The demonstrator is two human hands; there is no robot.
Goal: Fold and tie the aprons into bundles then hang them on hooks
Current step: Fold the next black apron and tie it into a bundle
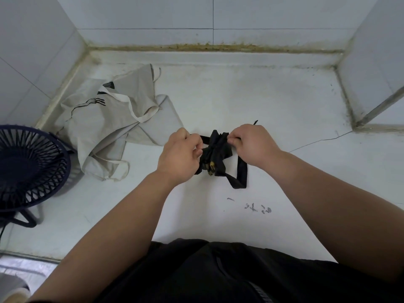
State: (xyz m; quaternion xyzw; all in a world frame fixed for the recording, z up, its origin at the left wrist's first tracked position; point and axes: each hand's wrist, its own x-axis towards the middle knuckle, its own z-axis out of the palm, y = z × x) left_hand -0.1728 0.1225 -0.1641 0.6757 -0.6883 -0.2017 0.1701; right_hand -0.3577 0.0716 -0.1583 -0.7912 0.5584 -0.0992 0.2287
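Observation:
A black apron [215,153] is bunched into a small bundle on the white counter [262,101], with a yellowish patch showing at its near end. My left hand [180,153] pinches a black strap on the bundle's left side. My right hand [251,143] pinches the strap on the right side, at the top of the bundle. A loop of black strap [239,178] trails toward me on the right. A beige apron [113,121] with black line print lies loosely spread to the left, its straps lying loose around it.
A dark blue fan [28,165] stands at the counter's left edge. Tiled walls [153,16] close the counter at the back and both sides. A crack [321,139] and some pen marks [258,207] mark the surface on the right.

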